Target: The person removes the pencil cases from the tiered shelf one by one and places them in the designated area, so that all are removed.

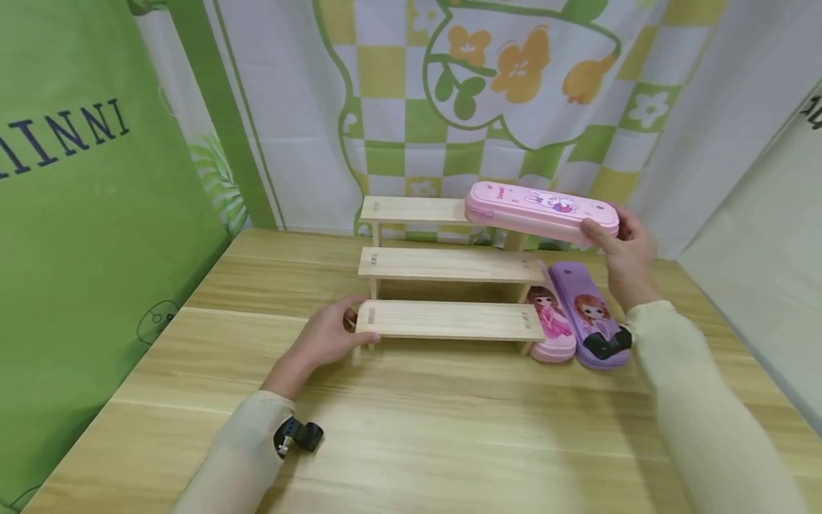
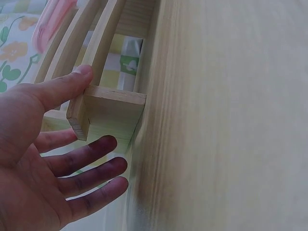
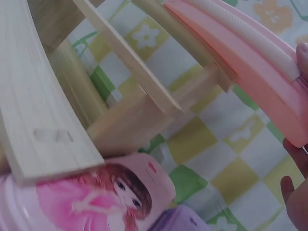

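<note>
A three-tier wooden step rack (image 1: 449,319) stands on the table. My left hand (image 1: 327,332) is at the left end of its lowest step, with the thumb on the step and the index finger around the end; the other fingers extend freely in the left wrist view. At the upper right, my right hand (image 1: 632,264) grips the right end of a pink pencil case (image 1: 542,207) with a bunny print. This case lies lengthwise along the top step, its left part over the board and its right end sticking out past it.
Right of the rack, a pink pencil case with a doll print (image 1: 554,325) and a purple one (image 1: 581,303) lie side by side on the wooden table (image 1: 411,428). A patterned curtain (image 1: 385,93) hangs behind; a green panel (image 1: 83,214) borders the left.
</note>
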{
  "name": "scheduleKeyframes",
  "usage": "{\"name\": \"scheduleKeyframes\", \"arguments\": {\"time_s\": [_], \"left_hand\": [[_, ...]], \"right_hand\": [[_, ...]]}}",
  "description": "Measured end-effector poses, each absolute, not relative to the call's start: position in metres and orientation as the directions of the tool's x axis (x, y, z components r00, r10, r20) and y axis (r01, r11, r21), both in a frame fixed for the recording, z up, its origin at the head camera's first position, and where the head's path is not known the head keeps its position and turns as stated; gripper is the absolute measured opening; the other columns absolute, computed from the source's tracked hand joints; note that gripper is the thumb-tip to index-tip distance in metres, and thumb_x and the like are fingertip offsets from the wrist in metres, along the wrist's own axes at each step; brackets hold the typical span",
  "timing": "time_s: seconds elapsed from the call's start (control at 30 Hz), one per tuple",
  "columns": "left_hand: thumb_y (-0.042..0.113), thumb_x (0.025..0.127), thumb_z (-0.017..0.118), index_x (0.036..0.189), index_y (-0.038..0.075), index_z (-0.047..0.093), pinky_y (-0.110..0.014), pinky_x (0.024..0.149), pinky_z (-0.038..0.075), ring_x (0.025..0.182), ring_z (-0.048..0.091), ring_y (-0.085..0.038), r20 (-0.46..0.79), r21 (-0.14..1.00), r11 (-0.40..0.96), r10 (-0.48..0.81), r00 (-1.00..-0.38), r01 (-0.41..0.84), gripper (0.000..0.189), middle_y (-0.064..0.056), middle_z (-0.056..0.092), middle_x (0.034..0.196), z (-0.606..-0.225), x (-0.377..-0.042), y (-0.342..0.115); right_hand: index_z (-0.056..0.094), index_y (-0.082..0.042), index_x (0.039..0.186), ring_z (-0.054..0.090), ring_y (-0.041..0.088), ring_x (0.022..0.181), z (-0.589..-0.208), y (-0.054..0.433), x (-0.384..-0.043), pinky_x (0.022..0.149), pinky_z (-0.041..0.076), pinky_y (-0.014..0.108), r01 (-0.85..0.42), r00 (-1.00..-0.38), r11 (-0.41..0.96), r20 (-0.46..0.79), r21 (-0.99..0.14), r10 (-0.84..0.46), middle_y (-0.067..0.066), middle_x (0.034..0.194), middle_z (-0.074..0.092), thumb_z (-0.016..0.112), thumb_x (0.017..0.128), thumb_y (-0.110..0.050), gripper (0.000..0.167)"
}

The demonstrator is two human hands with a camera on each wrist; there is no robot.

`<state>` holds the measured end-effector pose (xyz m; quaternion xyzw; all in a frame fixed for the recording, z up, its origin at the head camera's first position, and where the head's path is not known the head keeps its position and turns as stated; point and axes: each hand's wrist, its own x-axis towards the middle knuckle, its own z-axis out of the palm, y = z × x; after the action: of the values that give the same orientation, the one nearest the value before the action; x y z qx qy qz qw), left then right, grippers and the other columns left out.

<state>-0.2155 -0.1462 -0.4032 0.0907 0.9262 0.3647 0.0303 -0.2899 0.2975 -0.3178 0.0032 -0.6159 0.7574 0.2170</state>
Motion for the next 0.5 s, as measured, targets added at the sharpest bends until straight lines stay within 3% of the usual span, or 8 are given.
{"name": "scheduleKeyframes", "arguments": {"time_s": [0.23, 0.5], "left_hand": [[0.039, 0.083, 0.083, 0.149, 0.011, 0.047, -0.039, 0.079, 0.054, 0.096, 0.065, -0.025, 0.021, 0.684, 0.712, 0.197, -0.98, 0.157, 0.081, -0.014, 0.069, 0.112, -0.404, -0.216, -0.148], [0.041, 0.083, 0.083, 0.15, 0.012, 0.046, -0.038, 0.077, 0.054, 0.094, 0.065, -0.024, 0.018, 0.682, 0.712, 0.208, -0.978, 0.164, 0.082, -0.014, 0.069, 0.111, -0.405, -0.216, -0.146]], "right_hand": [[0.068, -0.007, 0.12, 0.062, 0.007, 0.096, -0.322, 0.327, -0.271, 0.077, 0.053, 0.01, -0.349, -0.875, -0.26, 0.214, -0.901, 0.435, -0.003, 0.104, 0.069, 0.081, 0.079, 0.004, 0.044], [0.074, -0.005, 0.114, 0.064, 0.008, 0.091, -0.333, 0.364, -0.243, 0.073, 0.054, 0.011, -0.384, -0.803, -0.298, 0.156, -0.874, 0.576, 0.0, 0.099, 0.072, 0.082, 0.076, 0.01, 0.041]]}}
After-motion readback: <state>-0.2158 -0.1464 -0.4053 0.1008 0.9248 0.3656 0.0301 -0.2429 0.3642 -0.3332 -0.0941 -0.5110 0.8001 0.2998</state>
